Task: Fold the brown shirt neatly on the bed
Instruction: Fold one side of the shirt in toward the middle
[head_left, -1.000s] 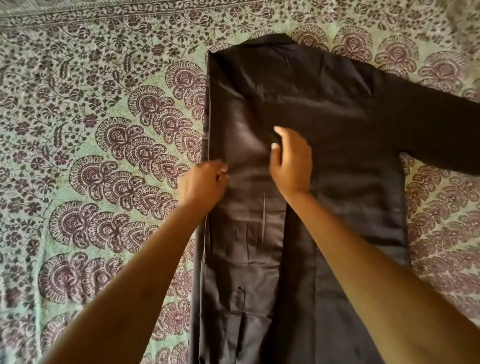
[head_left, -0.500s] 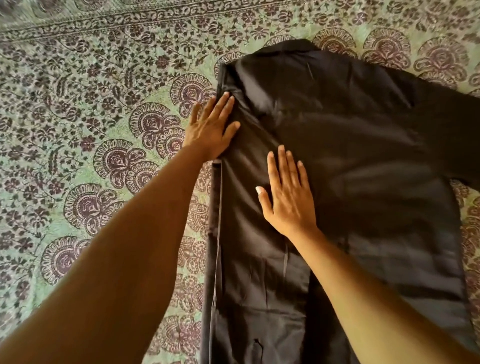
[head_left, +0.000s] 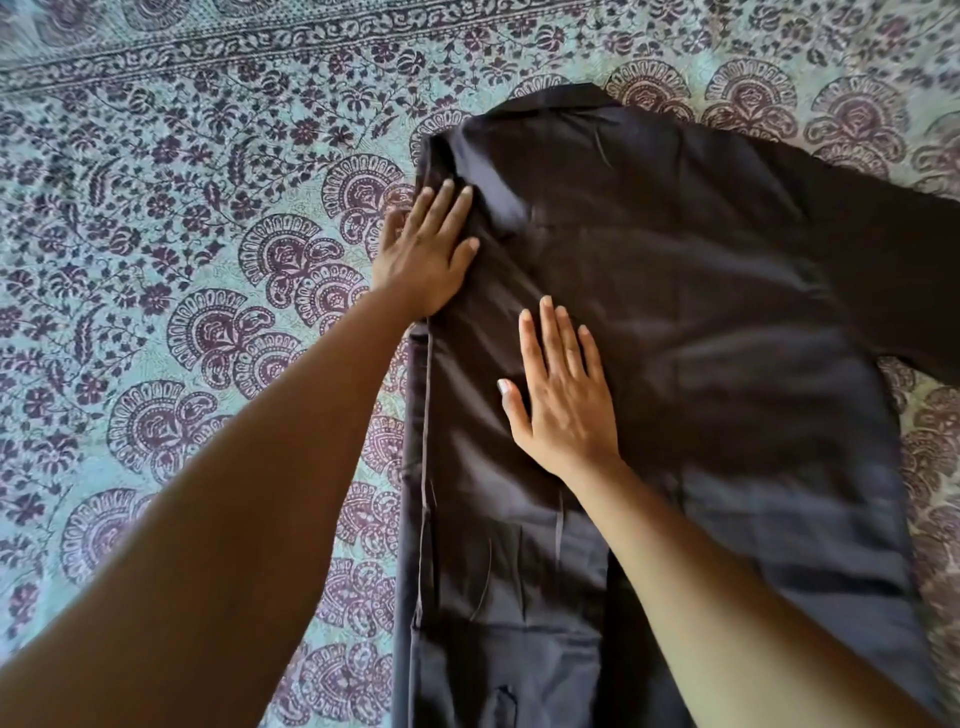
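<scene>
The dark brown shirt (head_left: 701, 322) lies face down on the bed, collar at the far end. Its left side is folded inward, giving a straight edge down the left. The other sleeve stretches out flat to the right. My left hand (head_left: 426, 254) lies flat with straight fingers on the folded left shoulder, at the cloth's edge. My right hand (head_left: 563, 395) presses flat, fingers spread, on the folded panel near the middle of the shirt's back.
A patterned bedsheet (head_left: 182, 260), pale green with purple paisley and floral print, covers the bed all around the shirt. A darker border band runs across the far edge.
Both hands opened from pinching the fold near the shirt's middle and slid up toward the collar. They now lie flat on the cloth, the left at the shoulder.
</scene>
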